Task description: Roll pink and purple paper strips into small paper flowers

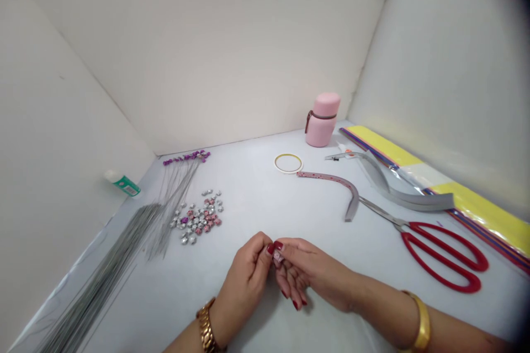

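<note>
White walls [232, 55] rise behind and beside a pale, smooth tabletop [256, 198]. Near its front, the small pink patterned folded paper piece [277, 257] is pinched between both hands: the left hand [248, 267] grips it with thumb and forefinger, and the right hand [318, 270] presses from the other side with its thumb, its other fingers loosely curled. Too hard a squeeze could flatten or crease the piece; too light a hold, on something so tiny, could let it slip or unfold.

To the left lie loose silver and pink folded stars [206, 228], which a careless sweep of the left wrist could scatter. Beyond them, thin grey wires [124, 242] fan out, some topped with purple stars [194, 157]; snagging one might drag or tangle several.

To the right, the red-handled metal scissors [401, 224] point at the curved pink-and-silver paper strips [327, 176]. If the right forearm bumps the handles, the blade tips could nick or bend the strips.
</note>
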A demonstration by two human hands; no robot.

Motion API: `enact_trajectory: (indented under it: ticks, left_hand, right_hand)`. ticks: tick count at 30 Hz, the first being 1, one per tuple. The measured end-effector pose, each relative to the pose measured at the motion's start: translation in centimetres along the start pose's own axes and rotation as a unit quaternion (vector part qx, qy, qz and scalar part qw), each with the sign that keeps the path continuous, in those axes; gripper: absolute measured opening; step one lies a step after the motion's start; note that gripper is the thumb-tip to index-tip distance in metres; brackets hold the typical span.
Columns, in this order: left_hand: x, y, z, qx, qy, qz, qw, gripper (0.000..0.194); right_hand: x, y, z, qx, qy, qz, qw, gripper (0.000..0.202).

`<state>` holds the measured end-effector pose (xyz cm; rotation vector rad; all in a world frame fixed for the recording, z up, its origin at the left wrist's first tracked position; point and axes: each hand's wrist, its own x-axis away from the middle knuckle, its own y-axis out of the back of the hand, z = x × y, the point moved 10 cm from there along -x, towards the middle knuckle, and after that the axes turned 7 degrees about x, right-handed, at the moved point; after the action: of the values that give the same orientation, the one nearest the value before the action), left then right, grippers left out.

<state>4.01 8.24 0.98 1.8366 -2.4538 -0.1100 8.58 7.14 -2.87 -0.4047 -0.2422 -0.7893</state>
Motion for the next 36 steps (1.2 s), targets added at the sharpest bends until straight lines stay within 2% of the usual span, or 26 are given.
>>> enact_trajectory:
  ticks: [3, 5, 10, 14, 16, 21, 23, 25, 27, 28, 30, 32, 33, 36]
  left_hand:
    - [-0.2, -1.1, 0.9, 0.142, 0.049, 0.037, 0.988, 0.025]
    - [-0.2, -1.4, 1.1, 0.193, 0.058, 0.044, 0.978, 0.025]
    - [-0.3, -0.7, 1.5, 0.211, 0.068, 0.018, 0.975, 0.026]
    - [-0.3, -0.7, 1.7, 0.241, 0.093, 0.02, 0.966, 0.025]
    - [-0.2, -1.0, 1.8, 0.274, 0.114, 0.032, 0.954, 0.024]
    - [0.2, -1.9, 2.7, 0.338, 0.168, 0.055, 0.924, 0.02]
    - [0.2, -1.8, 2.8, 0.315, 0.164, 0.059, 0.933, 0.02]
    - [0.1, -1.2, 2.5, 0.229, 0.136, 0.052, 0.962, 0.02]
    - [-0.1, -0.2, 1.5, 0.085, 0.075, 0.031, 0.993, 0.02]
    - [-0.2, 0.3, 0.8, 0.0, 0.035, 0.017, 0.999, 0.02]
    - [0.0, 0.8, -0.8, -0.157, -0.052, -0.009, 0.986, 0.02]
    - [0.4, 0.8, -1.8, -0.248, -0.107, -0.026, 0.962, 0.019]
    - [0.5, 0.8, -1.9, -0.257, -0.111, -0.031, 0.96, 0.019]
    - [0.4, 1.2, -0.6, -0.164, -0.041, -0.033, 0.985, 0.022]
  right_hand:
    - [-0.1, 0.3, 0.2, 0.035, 0.024, -0.017, 0.999, 0.03]
    - [-0.1, 0.6, 0.6, 0.072, 0.052, -0.032, 0.996, 0.03]
    - [0.5, 1.0, 2.4, 0.209, 0.139, -0.066, 0.966, 0.034]
    - [0.9, 0.7, 3.0, 0.278, 0.163, -0.053, 0.945, 0.029]
    - [1.2, 0.6, 3.4, 0.325, 0.181, -0.055, 0.926, 0.026]
    - [2.0, 0.2, 4.6, 0.469, 0.241, -0.075, 0.846, 0.025]
    - [2.2, 0.0, 4.7, 0.498, 0.254, -0.076, 0.826, 0.027]
    - [2.1, 0.1, 4.7, 0.515, 0.255, -0.086, 0.814, 0.029]
    - [2.0, 0.4, 4.5, 0.524, 0.246, -0.1, 0.809, 0.029]
    - [2.0, 0.5, 4.4, 0.525, 0.241, -0.106, 0.809, 0.028]
    - [1.9, 0.8, 4.3, 0.52, 0.234, -0.115, 0.813, 0.026]
    - [1.7, 1.0, 4.1, 0.502, 0.224, -0.117, 0.828, 0.026]
    - [1.6, 1.1, 4.0, 0.482, 0.217, -0.115, 0.841, 0.025]
    - [1.3, 1.3, 3.4, 0.388, 0.188, -0.099, 0.897, 0.025]
